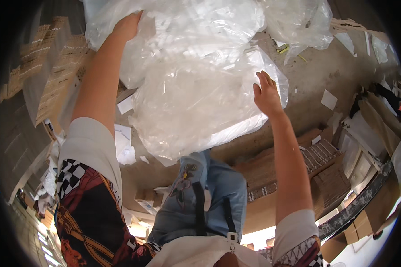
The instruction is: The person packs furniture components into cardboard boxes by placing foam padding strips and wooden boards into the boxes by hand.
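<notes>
A large heap of clear, crinkled plastic film (200,26) fills the upper middle. Nearer to me, in front of my legs, lies a bulky clear plastic bag (187,102) with whitish contents that I cannot make out. My left hand (128,26) reaches far out to the heap's left side; its fingers are bent in against the film and partly hidden. On the right edge of the bag rests my right hand (268,95), fingers stretched out and thumb apart, with nothing gripped.
Stacked brown cardboard (58,66) stands at the left, with more flat cardboard bundles (298,164) at the lower right. Another clear plastic bundle (300,22) lies at the upper right. Paper scraps (329,99) litter the concrete floor (312,80). A dark-edged frame (356,209) curves along the right.
</notes>
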`<action>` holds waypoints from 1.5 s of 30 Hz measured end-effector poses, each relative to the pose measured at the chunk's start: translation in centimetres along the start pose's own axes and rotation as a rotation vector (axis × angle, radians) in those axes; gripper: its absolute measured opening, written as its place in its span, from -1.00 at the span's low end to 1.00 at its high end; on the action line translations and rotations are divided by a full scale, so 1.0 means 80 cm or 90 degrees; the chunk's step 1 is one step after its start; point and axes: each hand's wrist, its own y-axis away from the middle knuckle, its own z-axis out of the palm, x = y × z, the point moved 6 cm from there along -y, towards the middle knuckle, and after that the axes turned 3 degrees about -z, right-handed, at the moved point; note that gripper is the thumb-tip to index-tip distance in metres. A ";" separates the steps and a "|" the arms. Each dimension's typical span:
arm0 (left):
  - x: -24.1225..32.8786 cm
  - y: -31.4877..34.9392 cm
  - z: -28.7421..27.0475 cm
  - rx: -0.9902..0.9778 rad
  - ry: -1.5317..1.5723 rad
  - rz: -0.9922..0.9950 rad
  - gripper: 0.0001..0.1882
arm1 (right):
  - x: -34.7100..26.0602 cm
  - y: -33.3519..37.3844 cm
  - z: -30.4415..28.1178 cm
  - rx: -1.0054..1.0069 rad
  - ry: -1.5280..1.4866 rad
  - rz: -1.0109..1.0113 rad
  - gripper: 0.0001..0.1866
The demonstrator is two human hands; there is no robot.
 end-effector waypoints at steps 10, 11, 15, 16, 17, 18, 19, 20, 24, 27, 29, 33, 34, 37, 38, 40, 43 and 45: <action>-0.055 0.045 -0.026 0.007 -0.080 -0.108 -0.62 | -0.029 0.059 0.003 -0.618 0.422 0.073 -0.71; -0.071 0.058 -0.034 0.076 -0.078 -0.134 -0.66 | -0.034 0.063 0.004 -0.620 0.416 0.061 -0.71; -0.095 0.159 -0.072 0.244 0.078 -0.237 -0.64 | -0.130 0.077 0.022 -0.622 -0.283 -0.247 -0.85; -0.098 0.197 -0.087 0.321 0.113 -0.248 -0.61 | -0.140 0.081 0.035 -0.755 -0.360 -0.107 -0.84; -0.102 0.237 -0.096 0.353 0.162 -0.297 -0.59 | -0.144 0.085 0.045 -0.881 -0.431 0.045 -0.82; -0.103 0.280 -0.111 0.388 0.210 -0.343 -0.57 | -0.123 0.087 0.068 -0.902 -0.495 0.183 -0.81; -0.104 0.320 -0.101 0.312 0.436 -0.432 -0.52 | -0.085 0.089 0.092 -0.905 -0.544 0.332 -0.79; -0.084 0.362 -0.113 0.446 0.616 -0.423 -0.58 | -0.049 0.073 0.112 -0.798 -0.471 0.364 -0.80; 0.039 0.463 -0.154 0.422 1.111 -0.624 -0.70 | -0.023 -0.028 0.100 -0.312 -0.208 0.271 -0.78; 0.168 0.446 -0.161 0.198 1.455 -0.515 -0.77 | -0.053 -0.032 0.174 -0.492 0.103 -0.033 -0.66; 0.268 0.408 -0.117 0.120 1.801 -0.465 -0.78 | -0.002 -0.034 0.176 0.049 0.020 -0.110 -0.64; 0.349 0.331 -0.068 -0.180 1.775 -0.535 -0.86 | -0.050 -0.010 0.141 -0.308 0.068 -0.079 -0.61; 0.353 0.324 -0.037 -0.161 1.632 -0.466 -0.85 | -0.055 0.002 0.134 -0.399 0.080 -0.074 -0.60; 0.329 0.341 0.061 -0.137 1.236 -0.296 -0.82 | -0.054 0.013 0.102 -0.373 -0.209 -0.042 -0.60; 0.325 0.341 0.073 -0.140 0.984 -0.196 -0.78 | -0.034 0.015 0.094 -0.250 -0.257 -0.043 -0.66; 0.348 0.316 0.035 -0.179 1.284 -0.254 -0.74 | 0.036 0.004 0.029 -0.040 -0.330 -0.074 -0.66; 0.351 0.263 -0.082 -0.240 1.308 -0.271 -0.65 | 0.028 -0.054 -0.085 -0.189 -0.843 0.224 -0.71; 0.364 0.228 -0.133 -0.189 1.016 -0.067 -0.72 | -0.013 -0.107 -0.146 -0.227 -0.915 0.068 -0.73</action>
